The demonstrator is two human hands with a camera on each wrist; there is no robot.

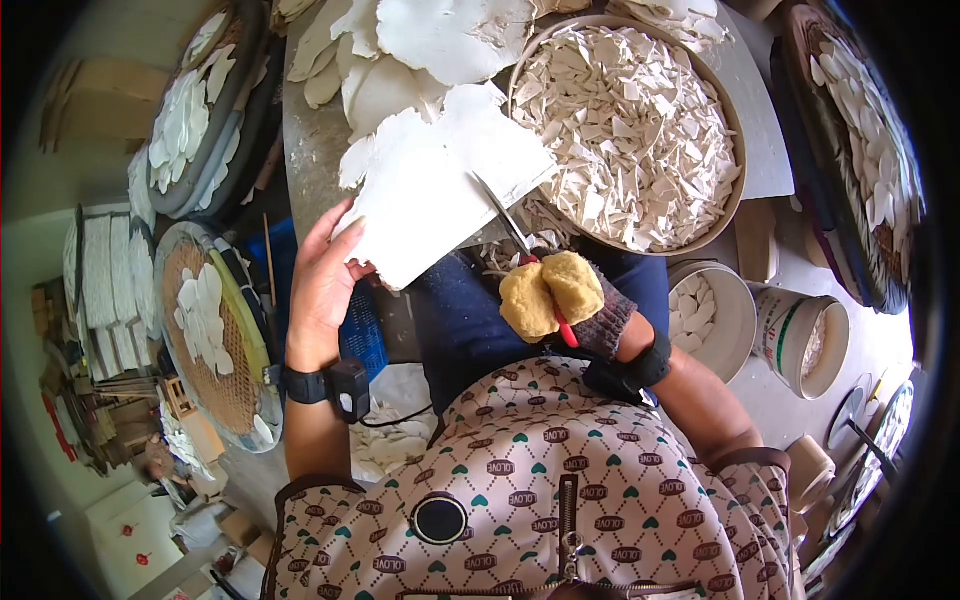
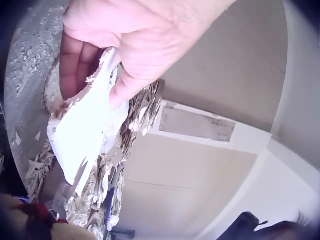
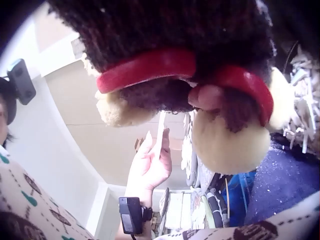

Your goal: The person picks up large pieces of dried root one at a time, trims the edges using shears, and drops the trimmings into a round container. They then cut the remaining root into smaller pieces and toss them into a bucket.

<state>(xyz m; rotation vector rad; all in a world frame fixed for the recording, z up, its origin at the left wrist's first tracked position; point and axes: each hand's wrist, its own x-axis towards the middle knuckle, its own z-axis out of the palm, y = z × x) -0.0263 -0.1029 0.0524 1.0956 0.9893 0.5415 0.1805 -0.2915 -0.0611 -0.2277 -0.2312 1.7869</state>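
My left hand (image 1: 322,268) grips the near left edge of a flat white sheet (image 1: 420,200) with ragged edges, thumb on one face and fingers behind. In the left wrist view the sheet (image 2: 80,130) looks thin and stiff. My right hand (image 1: 610,322), in a dark knitted glove, holds scissors (image 1: 522,240). Their red handles (image 3: 150,69) are wrapped in thick yellow foam (image 1: 530,303), which hides much of the fingers. One blade lies over the sheet near its right end; the other is hidden beneath it. The sheet is slit along the blade in the left wrist view.
A large round tub (image 1: 740,150) heaped with small white chips stands right of the sheet. More ragged white sheets (image 1: 450,40) are piled behind it. Two buckets (image 1: 745,335) (image 1: 838,350) with white pieces stand at the right. A round woven tray (image 1: 190,345) is at the left.
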